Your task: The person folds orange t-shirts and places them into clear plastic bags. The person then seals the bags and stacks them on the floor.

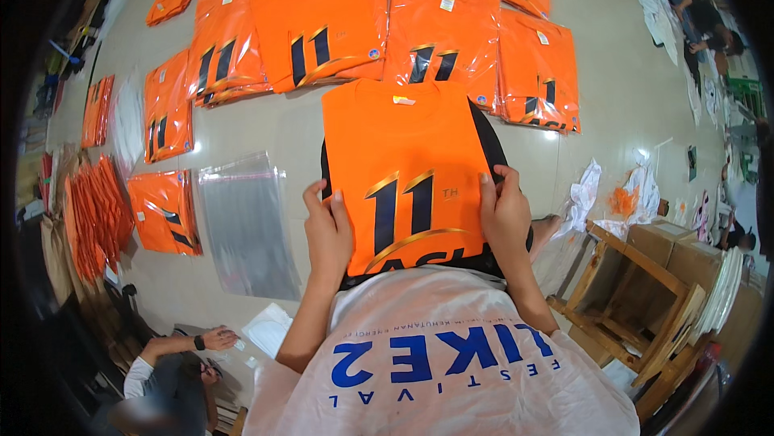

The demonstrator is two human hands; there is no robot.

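A folded orange T-shirt [417, 140] rests on my lap over black clothing, its collar facing away from me. It bears large dark numerals, gold edging and lettering. My left hand [329, 227] holds its left edge, thumb on the cloth and fingers curled at the side. On the opposite edge, my right hand [507, 209] has its thumb on top and its fingers bent around the side. Left of my lap, a stack of clear plastic bags [245, 218] lies on the floor. Just beyond the shirt, piles of folded orange shirts in clear bags [444, 31] are spread out.
More bagged orange shirts [163, 212] lie at the left, beside a standing row of orange packets [100, 215]. A person's forearm [175, 345] reaches in at lower left. A wooden stool [635, 297] and cardboard boxes [683, 254] stand at right, near crumpled white cloth [583, 197].
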